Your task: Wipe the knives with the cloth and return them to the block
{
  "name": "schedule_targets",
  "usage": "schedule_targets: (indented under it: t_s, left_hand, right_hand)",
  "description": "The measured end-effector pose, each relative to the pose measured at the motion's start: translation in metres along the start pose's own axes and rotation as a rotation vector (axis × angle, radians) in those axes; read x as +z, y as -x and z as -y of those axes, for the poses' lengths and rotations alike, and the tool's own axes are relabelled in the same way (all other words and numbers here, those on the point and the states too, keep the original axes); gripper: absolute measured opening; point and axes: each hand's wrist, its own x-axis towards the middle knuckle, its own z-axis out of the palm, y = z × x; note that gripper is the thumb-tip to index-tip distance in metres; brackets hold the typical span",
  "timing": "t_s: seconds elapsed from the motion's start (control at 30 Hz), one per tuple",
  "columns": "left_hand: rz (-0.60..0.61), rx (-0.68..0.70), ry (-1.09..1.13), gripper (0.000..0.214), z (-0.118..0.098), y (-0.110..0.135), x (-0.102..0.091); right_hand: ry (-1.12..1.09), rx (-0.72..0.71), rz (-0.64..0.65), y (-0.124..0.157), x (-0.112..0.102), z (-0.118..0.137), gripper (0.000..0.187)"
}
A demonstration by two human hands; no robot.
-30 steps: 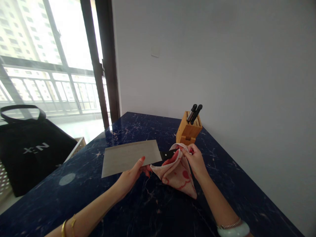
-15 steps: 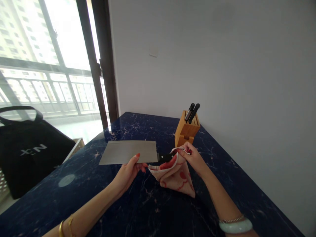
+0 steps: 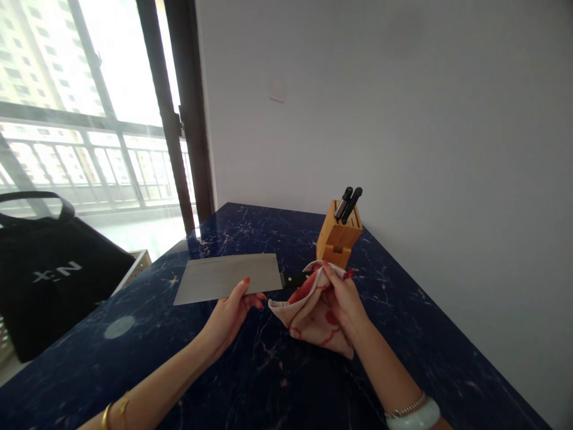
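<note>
My left hand (image 3: 230, 318) pinches the lower edge of the wide steel blade of a Chinese cleaver (image 3: 226, 278), holding it flat above the counter. Its black handle (image 3: 295, 279) points right and disappears into a pink-and-white towel with red patterns (image 3: 311, 316). My right hand (image 3: 342, 297) is closed around that towel, gripping the handle through the cloth. The far end of the handle is hidden by the folds.
A bamboo knife block (image 3: 338, 236) holding black-handled knives stands just beyond my right hand, on a dark blue marble countertop (image 3: 250, 233). The counter runs along a white wall (image 3: 403, 119). A black tote bag (image 3: 54, 280) stands off its left edge, near a bright glass door.
The cleaver has turned from a tilted pose to nearly level. My right hand has closed further over the towel around the handle, and the view has shifted slightly.
</note>
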Motion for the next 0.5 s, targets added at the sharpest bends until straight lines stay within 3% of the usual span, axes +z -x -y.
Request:
schedule_targets:
  t_s: [0.23, 0.37, 0.5]
  left_hand:
    - [0.061, 0.003, -0.037, 0.031, 0.0, 0.003, 0.0]
    - [0.129, -0.009, -0.219, 0.039, 0.001, 0.009, -0.001]
    - [0.196, -0.014, -0.404, 0.038, -0.004, 0.016, 0.002]
  right_hand:
    - [-0.215, 0.181, -0.03, 0.015, 0.016, 0.001, 0.02]
    - [-0.161, 0.213, 0.076, 0.025, 0.026, -0.004, 0.021]
    - [-0.216, 0.198, 0.104, 0.034, 0.035, -0.014, 0.017]
